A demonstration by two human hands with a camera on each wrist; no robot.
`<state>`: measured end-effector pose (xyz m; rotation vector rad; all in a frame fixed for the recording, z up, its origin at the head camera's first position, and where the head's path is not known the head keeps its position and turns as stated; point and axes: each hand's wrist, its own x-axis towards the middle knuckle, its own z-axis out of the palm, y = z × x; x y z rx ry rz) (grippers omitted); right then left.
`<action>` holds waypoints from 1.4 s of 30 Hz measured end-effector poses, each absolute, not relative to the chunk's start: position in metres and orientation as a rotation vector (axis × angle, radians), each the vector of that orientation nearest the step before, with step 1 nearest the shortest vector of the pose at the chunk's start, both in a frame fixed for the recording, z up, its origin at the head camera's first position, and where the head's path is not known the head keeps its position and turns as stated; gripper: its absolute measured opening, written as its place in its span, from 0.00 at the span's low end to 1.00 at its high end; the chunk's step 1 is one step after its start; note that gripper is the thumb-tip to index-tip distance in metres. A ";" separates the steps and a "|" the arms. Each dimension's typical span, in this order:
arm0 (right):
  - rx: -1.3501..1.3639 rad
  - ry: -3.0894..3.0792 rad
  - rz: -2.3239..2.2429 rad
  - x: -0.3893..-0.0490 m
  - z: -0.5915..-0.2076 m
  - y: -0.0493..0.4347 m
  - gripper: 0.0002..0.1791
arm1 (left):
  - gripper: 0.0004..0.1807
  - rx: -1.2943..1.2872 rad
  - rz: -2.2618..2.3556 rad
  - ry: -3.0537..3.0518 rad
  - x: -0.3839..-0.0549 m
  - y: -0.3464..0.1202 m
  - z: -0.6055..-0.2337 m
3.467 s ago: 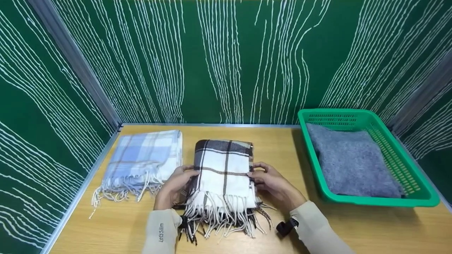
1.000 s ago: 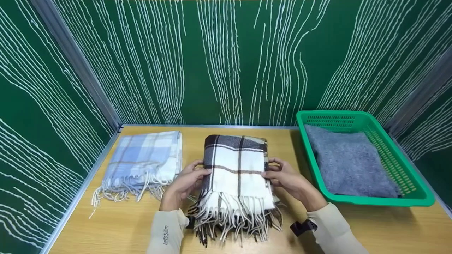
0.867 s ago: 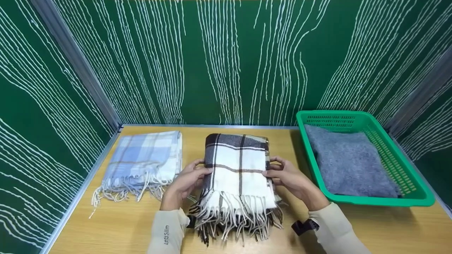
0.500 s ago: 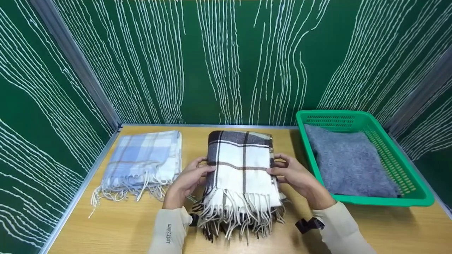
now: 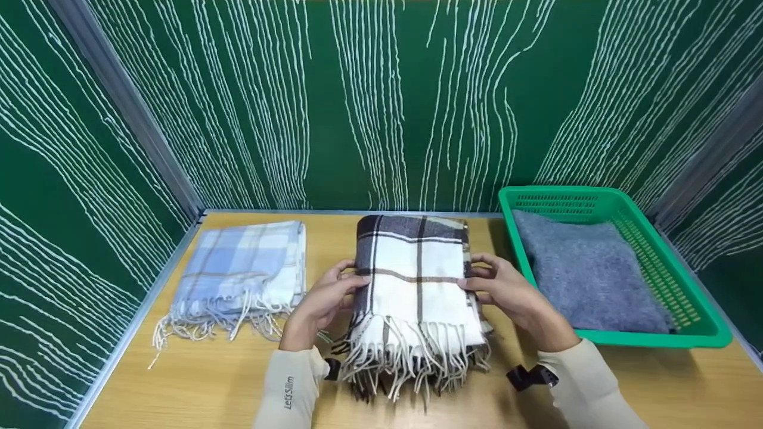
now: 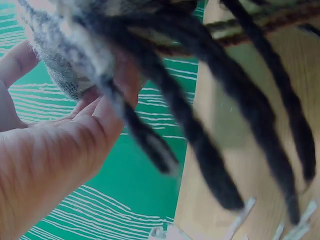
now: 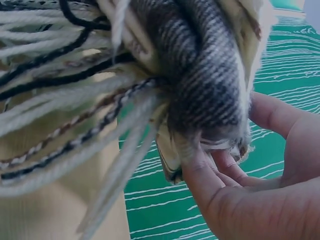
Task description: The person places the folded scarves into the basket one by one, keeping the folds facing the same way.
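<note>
A folded white, dark brown and grey checked scarf (image 5: 441,257) with a long fringe is held between both hands in the middle of the head view. My left hand (image 5: 322,301) grips its left edge, thumb on top and fingers beneath. On the opposite edge my right hand (image 5: 517,295) holds it the same way. Dark fringe strands (image 6: 195,135) hang across the left wrist view, partly hiding that hand's fingers. The right wrist view shows the scarf's rolled layers (image 7: 210,80) between the thumb and the fingers, with the tabletop some way below.
A folded pale blue and white checked scarf (image 5: 238,262) lies at the left of the wooden table (image 5: 197,381). To the right stands a green perforated basket (image 5: 706,316) with a fuzzy grey folded cloth (image 5: 590,274) inside. Green walls with white lines (image 5: 465,119) enclose the back and sides.
Both hands have carried the checked scarf rightward and slightly up in the head view, closer to the basket. The blue scarf and the grey cloth have stayed put.
</note>
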<state>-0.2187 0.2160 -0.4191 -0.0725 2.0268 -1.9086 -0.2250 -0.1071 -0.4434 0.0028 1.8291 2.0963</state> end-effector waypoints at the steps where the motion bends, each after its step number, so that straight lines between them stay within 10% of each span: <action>1: -0.070 2.036 -1.903 -0.219 -0.418 0.217 0.26 | 0.31 0.002 2.098 1.825 -0.225 -0.106 -0.443; 42: -0.082 2.134 -1.818 -0.213 -0.387 0.257 0.29 | 0.25 0.142 2.183 1.740 -0.227 -0.069 -0.428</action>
